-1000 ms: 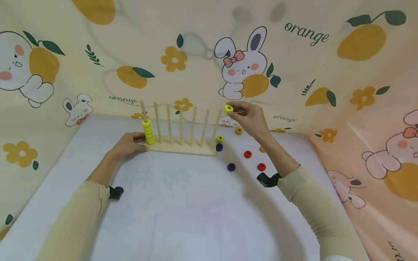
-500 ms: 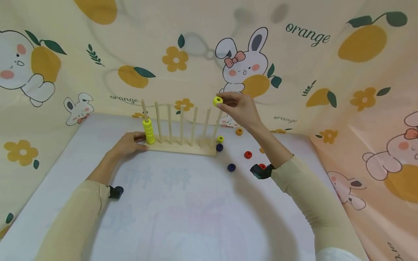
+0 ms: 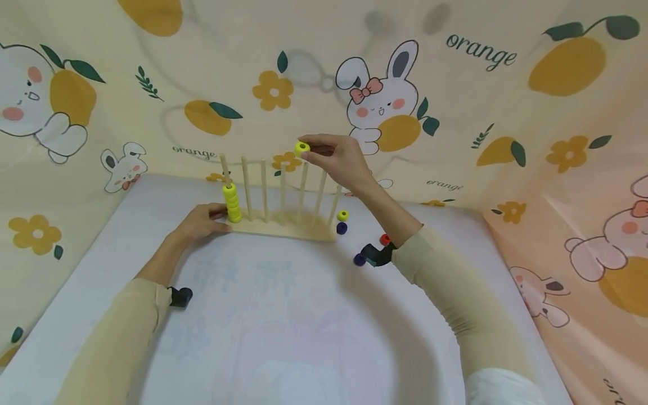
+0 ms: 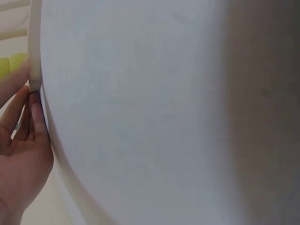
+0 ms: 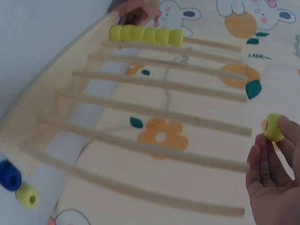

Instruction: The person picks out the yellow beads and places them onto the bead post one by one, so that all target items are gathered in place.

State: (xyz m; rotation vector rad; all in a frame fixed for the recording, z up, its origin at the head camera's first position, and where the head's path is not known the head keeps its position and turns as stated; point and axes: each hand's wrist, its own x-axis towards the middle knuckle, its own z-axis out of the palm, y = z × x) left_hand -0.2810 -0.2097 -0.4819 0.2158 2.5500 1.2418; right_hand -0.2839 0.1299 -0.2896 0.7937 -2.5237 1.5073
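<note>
My right hand (image 3: pixel 344 160) pinches a yellow bead (image 3: pixel 301 148) between thumb and fingertips. The bead is held in the air above the middle-right pegs of a wooden peg rack (image 3: pixel 283 229), its hole visible. In the right wrist view, the held bead (image 5: pixel 273 127) is apart from the peg tips. My left hand (image 3: pixel 199 221) grips the left end of the rack's base, thumb at the front; in the left wrist view its fingers (image 4: pixel 38 117) are against the base end. Several yellow beads (image 3: pixel 232 203) are stacked on the leftmost peg; the other pegs are bare.
Right of the rack lie a yellow bead (image 3: pixel 343 215), a dark blue bead (image 3: pixel 341 228), another dark blue bead (image 3: pixel 359 259) and a partly hidden red bead (image 3: pixel 385 239). A patterned cloth (image 3: pixel 314 34) rises behind the white table (image 3: pixel 253 315).
My right hand has carried the yellow bead left and upward, from beyond the rack's right end to above its pegs. The left hand and the rack stay in place.
</note>
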